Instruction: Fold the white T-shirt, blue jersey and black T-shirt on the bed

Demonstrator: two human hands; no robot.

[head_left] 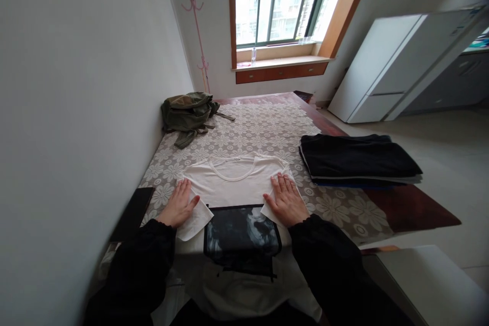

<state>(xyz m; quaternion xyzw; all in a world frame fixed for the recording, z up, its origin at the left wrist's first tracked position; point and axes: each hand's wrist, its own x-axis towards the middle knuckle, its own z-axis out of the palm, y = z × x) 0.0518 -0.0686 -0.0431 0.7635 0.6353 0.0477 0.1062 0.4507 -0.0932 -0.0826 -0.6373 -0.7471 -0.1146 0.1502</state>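
A white T-shirt [229, 186] with a dark printed panel [242, 234] lies spread on the table, its neckline away from me. Its lower part hangs over the near table edge. On the left sleeve, my left hand [180, 204] rests flat with the thumb out to the side. My right hand [286, 198] presses flat on the other sleeve, fingers stretched. Both sleeves lie angled inward over the shirt's sides. Neither hand grips the cloth.
A flower-patterned lace tablecloth [252, 127] covers much of the reddish-brown table [412, 209]. Folded dark clothes [359, 158] are stacked at the right. An olive backpack [189, 112] sits at the far left by the wall. A dark flat object [132, 214] lies at the left edge.
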